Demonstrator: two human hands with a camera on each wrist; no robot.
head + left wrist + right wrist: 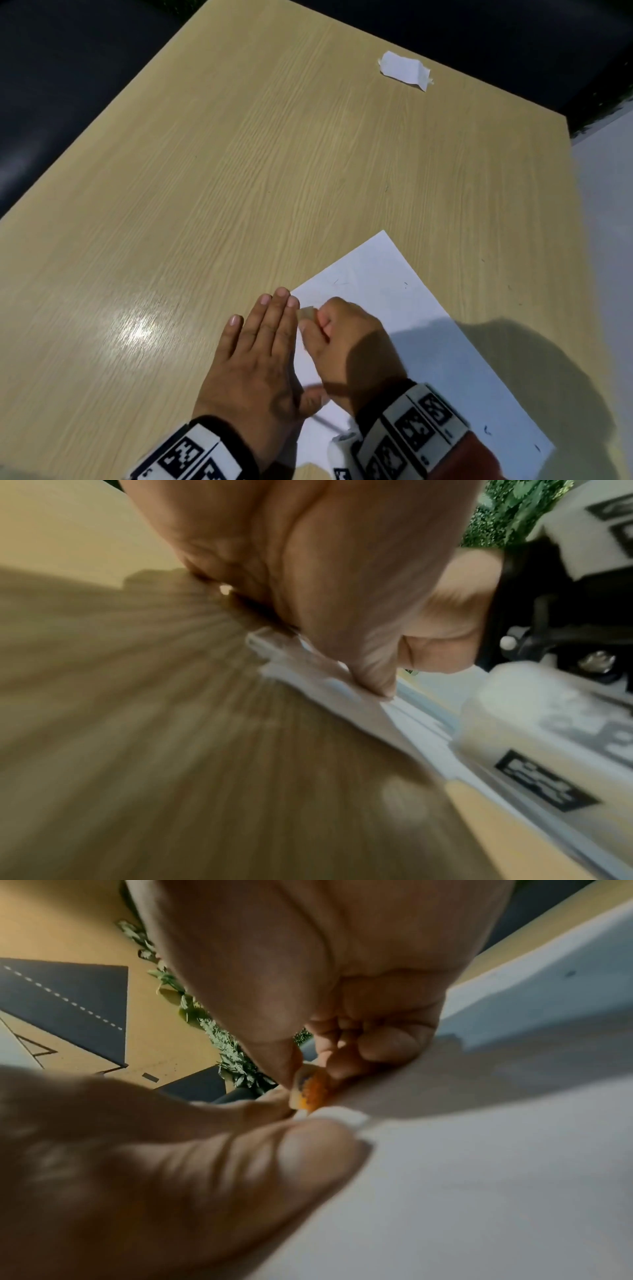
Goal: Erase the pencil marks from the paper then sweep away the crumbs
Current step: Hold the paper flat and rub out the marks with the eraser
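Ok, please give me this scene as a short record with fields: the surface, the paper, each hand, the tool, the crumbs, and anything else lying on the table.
surface: light wood-grain table
paper: white sheet flat at the near right of the table
left hand: flat, fingers straight, lying across the sheet's left edge
right hand: pinches a small eraser against the sheet
eraser: pale, with an orange side and a dark smudge
crumbs: small dark specks on the sheet and the table to its right
other: small folded white paper scrap at the far side

Office (wooden desk (239,154), paper (394,291))
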